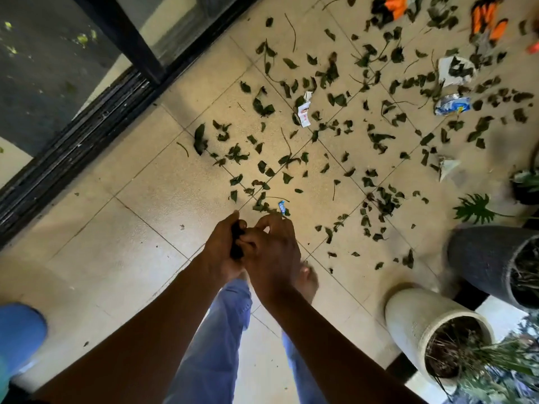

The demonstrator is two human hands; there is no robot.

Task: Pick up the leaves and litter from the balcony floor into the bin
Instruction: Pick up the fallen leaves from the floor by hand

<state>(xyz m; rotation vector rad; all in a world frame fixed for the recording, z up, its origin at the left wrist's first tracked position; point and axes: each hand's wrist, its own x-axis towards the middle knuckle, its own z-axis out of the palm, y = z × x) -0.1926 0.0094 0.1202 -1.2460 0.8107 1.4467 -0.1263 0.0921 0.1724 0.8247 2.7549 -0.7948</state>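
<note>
Dark green leaves (291,161) lie scattered over the beige tiled balcony floor (163,205), thickest at the centre and upper right. Litter lies among them: a small blue wrapper (281,206), a white torn paper (304,110), a blue-white packet (451,105) and crumpled white paper (455,71). My left hand (223,252) grips a bunch of dark leaves (236,243). My right hand (271,252) touches that bunch, its fingers curled against it. A blue bin (20,333) shows at the lower left edge.
A sliding glass door with a black track (73,147) runs along the left. A cream planter (431,330) and a dark grey planter (495,260) stand at the right. Orange gloves (487,21) lie at the top right. My bare foot (306,282) stands below my hands.
</note>
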